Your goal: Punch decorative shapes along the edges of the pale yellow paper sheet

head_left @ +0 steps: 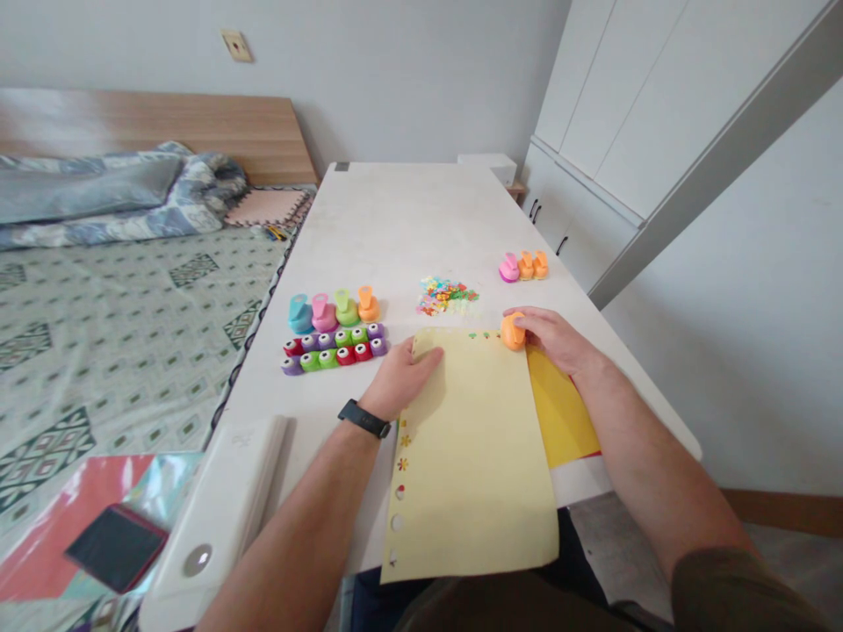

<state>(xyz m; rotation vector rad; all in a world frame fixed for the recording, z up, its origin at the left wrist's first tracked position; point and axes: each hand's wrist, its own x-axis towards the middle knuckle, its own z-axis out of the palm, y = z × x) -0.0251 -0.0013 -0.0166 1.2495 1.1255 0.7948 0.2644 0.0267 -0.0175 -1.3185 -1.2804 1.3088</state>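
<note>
A pale yellow sheet of paper [478, 439] lies in front of me, its near end reaching past the table edge. Shaped holes run down its left side, and a few small ones line its far edge. My left hand [409, 377] grips the sheet's far left edge, thumb on top and fingers underneath. In my right hand [550, 336] is an orange craft punch [513, 332], set at the sheet's far right corner. Beneath the sheet, darker yellow paper [563, 408] sticks out on the right.
Punched confetti [446, 297] is heaped beyond the sheet. Larger punches [335, 312] and rows of small punches [335, 348] stand at left; three more punches [525, 267] stand at far right. A long white device [217, 518] sits front left, near a dark phone-like object [117, 548].
</note>
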